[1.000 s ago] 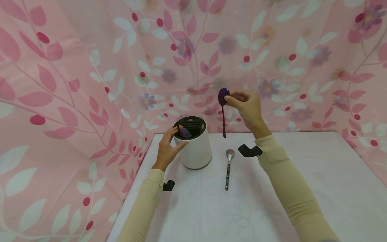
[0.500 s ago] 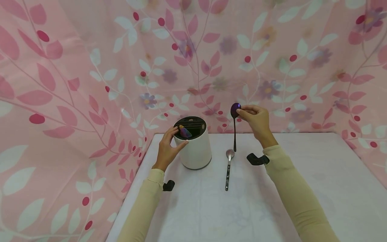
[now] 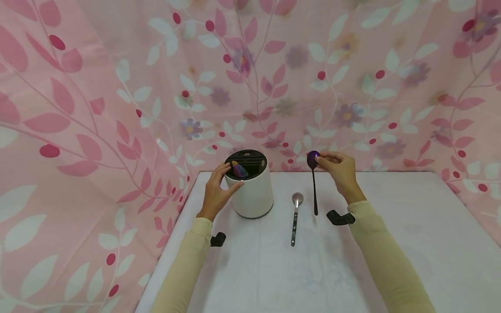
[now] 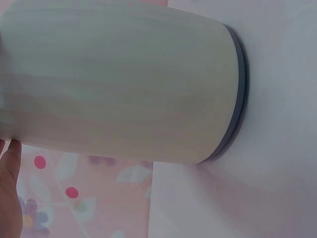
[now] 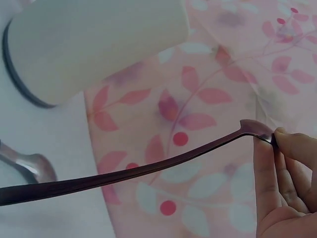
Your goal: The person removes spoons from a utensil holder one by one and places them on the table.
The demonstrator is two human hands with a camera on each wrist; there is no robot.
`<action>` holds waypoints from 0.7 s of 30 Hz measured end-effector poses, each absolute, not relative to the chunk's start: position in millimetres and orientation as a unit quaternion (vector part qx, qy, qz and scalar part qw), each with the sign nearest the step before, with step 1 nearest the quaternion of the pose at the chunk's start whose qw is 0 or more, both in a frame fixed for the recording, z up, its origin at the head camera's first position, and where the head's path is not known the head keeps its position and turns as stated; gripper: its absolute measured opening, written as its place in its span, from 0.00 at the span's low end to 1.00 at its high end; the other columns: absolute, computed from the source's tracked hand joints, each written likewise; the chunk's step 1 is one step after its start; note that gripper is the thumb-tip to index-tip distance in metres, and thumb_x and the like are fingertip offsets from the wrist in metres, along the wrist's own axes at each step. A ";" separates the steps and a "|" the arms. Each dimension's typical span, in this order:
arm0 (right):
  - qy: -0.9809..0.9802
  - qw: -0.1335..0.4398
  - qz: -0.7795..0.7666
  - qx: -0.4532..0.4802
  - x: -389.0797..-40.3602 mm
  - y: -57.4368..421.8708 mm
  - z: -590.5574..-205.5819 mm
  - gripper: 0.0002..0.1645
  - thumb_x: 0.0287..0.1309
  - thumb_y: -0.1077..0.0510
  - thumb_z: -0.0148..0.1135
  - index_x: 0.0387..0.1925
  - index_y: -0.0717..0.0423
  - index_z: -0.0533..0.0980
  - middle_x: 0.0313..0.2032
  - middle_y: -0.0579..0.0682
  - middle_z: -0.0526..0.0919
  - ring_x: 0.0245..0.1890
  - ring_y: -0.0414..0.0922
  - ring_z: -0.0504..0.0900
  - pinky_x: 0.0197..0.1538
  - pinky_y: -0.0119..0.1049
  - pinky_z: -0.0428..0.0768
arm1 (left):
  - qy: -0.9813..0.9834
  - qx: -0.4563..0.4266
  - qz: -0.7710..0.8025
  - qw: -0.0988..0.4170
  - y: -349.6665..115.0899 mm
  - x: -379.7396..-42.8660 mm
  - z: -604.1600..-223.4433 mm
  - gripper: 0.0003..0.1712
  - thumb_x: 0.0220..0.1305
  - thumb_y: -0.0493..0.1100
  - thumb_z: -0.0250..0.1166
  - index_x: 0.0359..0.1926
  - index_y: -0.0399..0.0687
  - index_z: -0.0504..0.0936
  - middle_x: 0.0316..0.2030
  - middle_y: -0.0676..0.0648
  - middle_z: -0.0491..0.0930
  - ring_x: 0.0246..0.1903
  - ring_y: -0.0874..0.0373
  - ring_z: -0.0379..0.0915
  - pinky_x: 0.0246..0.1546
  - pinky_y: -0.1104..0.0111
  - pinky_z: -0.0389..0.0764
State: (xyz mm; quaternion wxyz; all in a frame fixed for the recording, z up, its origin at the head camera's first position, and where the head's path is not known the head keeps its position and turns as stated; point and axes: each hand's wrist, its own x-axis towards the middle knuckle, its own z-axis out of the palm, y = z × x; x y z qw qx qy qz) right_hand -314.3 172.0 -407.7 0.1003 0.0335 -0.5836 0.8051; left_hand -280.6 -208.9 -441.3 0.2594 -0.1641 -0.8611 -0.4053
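Observation:
My left hand (image 3: 216, 192) rests against the left side of a white utensil holder (image 3: 253, 198), thumb in front, fingers by the rim. A purple, iridescent piece of cutlery (image 3: 239, 171) shows inside its dark slotted top. With thumb and fingertips, my right hand (image 3: 341, 174) pinches a dark purple spoon (image 3: 313, 159) by its bowl. The spoon's long thin handle (image 5: 129, 171) hangs down in the head view. To the left of it, a silver spoon (image 3: 295, 219) with a dark, spotted handle lies on the table, bowl toward the back.
The table (image 3: 258, 278) has a white cover. Pink floral cloth (image 3: 250, 87) hangs behind it and along the sides. Each wrist wears a black camera mount (image 3: 340, 218).
My right hand has come down and moved right with the purple spoon, from above the table's back edge to right of the silver spoon. My left hand has stayed at the holder.

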 end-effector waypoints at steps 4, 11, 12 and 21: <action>-0.578 0.091 0.810 0.032 -311.8 177.2 -419.2 0.25 0.51 0.70 0.71 0.49 0.82 0.73 0.32 0.53 0.87 0.31 0.44 0.87 0.46 0.40 0.82 | -0.863 -0.160 -0.404 0.259 -208.4 -279.4 -441.3 0.39 0.55 0.56 0.73 0.64 0.46 0.73 0.68 0.46 0.66 0.71 0.59 0.53 0.66 0.60 0.64; -0.581 0.066 0.811 0.016 -311.3 185.2 -443.0 0.25 0.53 0.71 0.69 0.49 0.82 0.72 0.33 0.53 0.86 0.33 0.44 0.87 0.44 0.38 0.82 | -0.860 -0.164 -0.404 0.266 -208.5 -280.7 -442.1 0.39 0.55 0.55 0.74 0.64 0.45 0.73 0.68 0.45 0.66 0.71 0.59 0.54 0.65 0.60 0.65; -0.584 0.066 0.809 0.014 -311.2 186.1 -446.3 0.25 0.53 0.71 0.69 0.50 0.82 0.72 0.34 0.53 0.86 0.33 0.43 0.87 0.44 0.38 0.82 | -0.860 -0.165 -0.404 0.266 -208.5 -280.9 -442.2 0.39 0.55 0.55 0.73 0.64 0.45 0.73 0.68 0.45 0.66 0.71 0.59 0.54 0.66 0.60 0.65; -0.595 0.060 0.802 -0.020 -309.6 190.3 -470.6 0.28 0.54 0.71 0.68 0.53 0.84 0.69 0.33 0.50 0.86 0.33 0.41 0.87 0.43 0.36 0.83 | -0.859 -0.164 -0.408 0.264 -207.9 -280.1 -442.5 0.39 0.55 0.57 0.73 0.64 0.45 0.73 0.68 0.45 0.66 0.70 0.59 0.54 0.65 0.60 0.65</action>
